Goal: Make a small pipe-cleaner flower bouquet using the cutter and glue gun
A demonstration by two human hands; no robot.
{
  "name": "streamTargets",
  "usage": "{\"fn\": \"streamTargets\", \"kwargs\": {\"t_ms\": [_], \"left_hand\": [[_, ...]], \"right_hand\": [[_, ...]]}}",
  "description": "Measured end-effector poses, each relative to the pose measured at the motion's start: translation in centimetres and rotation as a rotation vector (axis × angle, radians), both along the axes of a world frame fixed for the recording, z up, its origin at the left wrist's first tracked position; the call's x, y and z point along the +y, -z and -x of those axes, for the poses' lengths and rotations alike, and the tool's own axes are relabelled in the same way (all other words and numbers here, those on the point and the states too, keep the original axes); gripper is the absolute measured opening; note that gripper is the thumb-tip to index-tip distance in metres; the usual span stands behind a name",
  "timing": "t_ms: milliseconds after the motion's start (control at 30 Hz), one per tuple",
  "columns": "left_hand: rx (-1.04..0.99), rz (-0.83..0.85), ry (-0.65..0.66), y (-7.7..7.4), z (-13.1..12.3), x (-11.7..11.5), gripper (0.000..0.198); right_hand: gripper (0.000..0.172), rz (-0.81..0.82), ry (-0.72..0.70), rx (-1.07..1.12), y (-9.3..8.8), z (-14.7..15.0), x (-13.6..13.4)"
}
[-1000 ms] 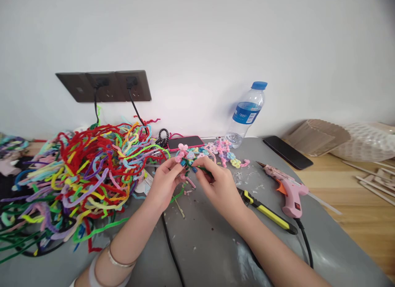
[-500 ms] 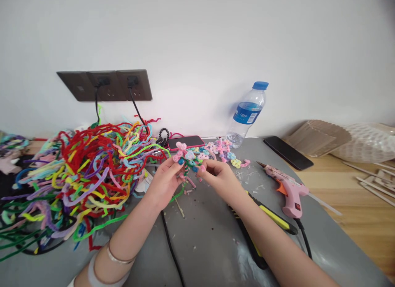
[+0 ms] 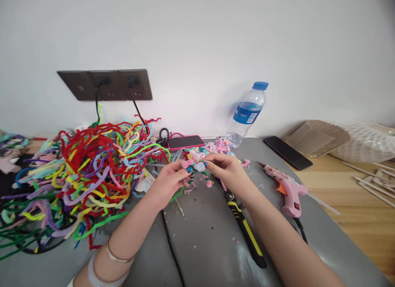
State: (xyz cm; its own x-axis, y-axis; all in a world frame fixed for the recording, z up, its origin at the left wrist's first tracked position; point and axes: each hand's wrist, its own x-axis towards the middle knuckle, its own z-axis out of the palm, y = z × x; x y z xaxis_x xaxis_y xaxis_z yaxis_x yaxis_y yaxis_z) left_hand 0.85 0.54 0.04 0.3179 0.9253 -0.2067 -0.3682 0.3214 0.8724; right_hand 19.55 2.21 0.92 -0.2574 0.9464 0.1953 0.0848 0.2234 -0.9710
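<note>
Between my two hands is a small pipe-cleaner flower cluster (image 3: pixel 195 157), with pink and pale blue blooms on top and green twisted stems curling below, one tipped with a pink ball. My left hand (image 3: pixel 170 178) pinches it from the left, thumb against the lower blooms. From the right, my right hand (image 3: pixel 226 170) has thumb and fingers closed on the pale blue bloom. More pipe-cleaner flowers (image 3: pixel 219 145) lie on the table just behind my right hand. Partly beneath my right forearm rest yellow-and-black pliers (image 3: pixel 245 229).
A big tangle of pipe cleaners (image 3: pixel 98 172) covers the table's left side. A pink glue gun (image 3: pixel 288 192) with its cord lies at right. Behind are a leaning water bottle (image 3: pixel 247 114), a pink-edged phone (image 3: pixel 185 142) and a black phone (image 3: pixel 286 152). A black cable (image 3: pixel 169 241) crosses the front.
The flower cluster has turned and shifted slightly right in my hands. My right hand has moved a little right and grips higher. My right forearm now hides part of the pliers differently.
</note>
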Motion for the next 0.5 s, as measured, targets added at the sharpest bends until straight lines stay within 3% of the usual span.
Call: {"fn": "streamTargets", "kwargs": {"t_ms": [267,500], "left_hand": [[0.187,-0.077,0.111,-0.12,0.13,-0.25,0.029],[0.292,-0.185,0.112,0.09,0.0,-0.25,0.021]], "right_hand": [[0.019,-0.002,-0.005,-0.012,-0.19,0.0,-0.19],[0.025,0.075,-0.004,-0.026,-0.54,-0.14,-0.27]]}}
